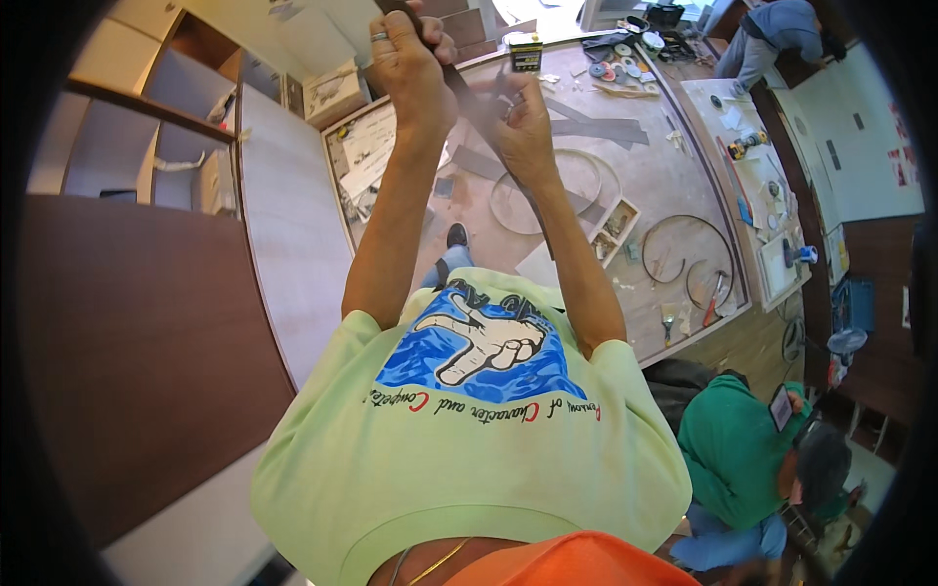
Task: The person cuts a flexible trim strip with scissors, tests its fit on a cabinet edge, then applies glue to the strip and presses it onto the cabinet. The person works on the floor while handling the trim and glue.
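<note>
A long, thin dark brown strip (467, 101) runs slantwise from the top edge down past my right forearm. My left hand (412, 73), with a ring on it, is wrapped round its upper part. Lower on the same strip, my right hand (521, 125) is closed with thumb and fingers pinched on it; that part is slightly blurred. Both arms are stretched out over a large worktable. Below the hands, wide dark strips (611, 130) and a pale hoop-like coil (498, 200) lie on its top.
A compartmented box (616, 232) sits beside the coil. Dark curled strips (699, 234), a brush (668, 322) and a hammer (716, 293) lie at the right. Sanding discs (625, 73) are at the far side. A person in green (738, 449) sits nearby; another (782, 39) bends over at far right.
</note>
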A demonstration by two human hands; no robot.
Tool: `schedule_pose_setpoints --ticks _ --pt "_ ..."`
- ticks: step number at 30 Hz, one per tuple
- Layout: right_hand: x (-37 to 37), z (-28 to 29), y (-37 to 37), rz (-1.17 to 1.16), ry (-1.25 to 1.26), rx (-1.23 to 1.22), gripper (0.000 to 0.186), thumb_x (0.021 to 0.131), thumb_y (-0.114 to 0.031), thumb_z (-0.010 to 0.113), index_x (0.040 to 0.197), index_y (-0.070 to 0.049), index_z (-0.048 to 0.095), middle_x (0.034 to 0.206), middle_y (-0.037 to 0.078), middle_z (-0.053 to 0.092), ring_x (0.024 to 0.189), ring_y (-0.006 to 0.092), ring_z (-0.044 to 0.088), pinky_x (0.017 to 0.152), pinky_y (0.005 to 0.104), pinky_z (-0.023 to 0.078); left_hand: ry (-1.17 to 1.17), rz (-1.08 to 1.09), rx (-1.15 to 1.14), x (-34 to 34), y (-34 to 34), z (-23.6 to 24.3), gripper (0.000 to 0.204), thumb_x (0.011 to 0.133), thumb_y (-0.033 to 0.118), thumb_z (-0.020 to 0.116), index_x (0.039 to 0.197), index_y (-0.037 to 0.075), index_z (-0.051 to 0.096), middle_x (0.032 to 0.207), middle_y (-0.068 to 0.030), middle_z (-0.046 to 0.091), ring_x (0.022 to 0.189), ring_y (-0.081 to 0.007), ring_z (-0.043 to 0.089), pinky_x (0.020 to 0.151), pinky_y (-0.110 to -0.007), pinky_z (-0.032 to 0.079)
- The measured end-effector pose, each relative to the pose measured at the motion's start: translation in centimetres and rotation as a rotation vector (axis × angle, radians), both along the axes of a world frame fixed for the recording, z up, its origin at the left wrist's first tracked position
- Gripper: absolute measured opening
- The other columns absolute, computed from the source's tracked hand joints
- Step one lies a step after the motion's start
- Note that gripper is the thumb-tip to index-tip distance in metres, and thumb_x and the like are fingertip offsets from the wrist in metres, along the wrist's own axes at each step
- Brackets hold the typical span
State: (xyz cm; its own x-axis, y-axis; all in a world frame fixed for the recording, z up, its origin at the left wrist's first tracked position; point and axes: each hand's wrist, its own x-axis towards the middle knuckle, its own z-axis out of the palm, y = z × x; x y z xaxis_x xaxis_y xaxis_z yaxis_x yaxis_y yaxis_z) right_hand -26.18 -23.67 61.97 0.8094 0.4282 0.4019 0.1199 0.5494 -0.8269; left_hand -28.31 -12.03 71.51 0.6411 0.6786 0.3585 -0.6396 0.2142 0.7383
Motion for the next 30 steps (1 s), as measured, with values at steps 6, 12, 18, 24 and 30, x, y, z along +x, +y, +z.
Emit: schedule_pose_setpoints --ticks 6,12,18,24,30 --pt "3.4 -0.6 5.3 0.207 0.193 -0.065 0.026 0.090 -0.001 0.068 0.105 0.001 0.047 0.097 0.014 0.064 0.083 0.0219 0.072 0.073 0.0296 0.061 0.029 -0.001 -0.096 4.3 10.6 0.7 0.013 0.101 0.018 0.042 0.098 0.007 0.050 0.071 -0.0019 0.044 0.058 -0.0122 0.039 0.054 -0.028 0.037" --pt "8.4 -4.4 11.0 0.211 0.247 -0.312 0.022 0.088 -0.003 0.067 0.105 0.001 0.053 0.093 0.013 0.068 0.081 0.0218 0.073 0.071 0.0285 0.057 -0.077 -0.046 -0.124 11.4 27.5 1.0 0.021 0.106 0.033 0.047 0.098 0.014 0.050 0.069 0.0039 0.045 0.051 -0.0066 0.041 0.046 -0.023 0.038" --pt "12.6 -9.0 15.3 0.251 0.208 -0.435 0.025 0.089 -0.007 0.071 0.108 -0.004 0.055 0.098 0.008 0.069 0.082 0.0185 0.071 0.076 0.0279 0.055 -0.010 -0.034 -0.112 16.8 44.9 1.7 0.022 0.107 0.033 0.042 0.092 0.018 0.047 0.067 0.0048 0.042 0.049 -0.0063 0.038 0.045 -0.023 0.035" --pt "15.2 -10.8 17.5 0.307 0.137 -0.551 0.028 0.089 -0.010 0.072 0.109 -0.007 0.054 0.098 0.005 0.066 0.081 0.0174 0.071 0.076 0.0262 0.052 -0.006 -0.358 -0.159 20.7 59.8 2.7 0.013 0.096 0.014 0.042 0.085 0.010 0.047 0.065 0.0005 0.041 0.053 -0.0121 0.037 0.052 -0.029 0.036" --pt "18.4 -13.0 16.9 0.247 -0.011 -0.725 0.030 0.087 -0.013 0.075 0.106 -0.007 0.053 0.092 0.004 0.062 0.080 0.0180 0.070 0.074 0.0267 0.052 0.056 -0.174 -0.148 20.4 66.3 5.0 0.021 0.091 0.012 0.049 0.070 0.015 0.044 0.057 0.0033 0.040 0.046 -0.0113 0.036 0.047 -0.027 0.032"
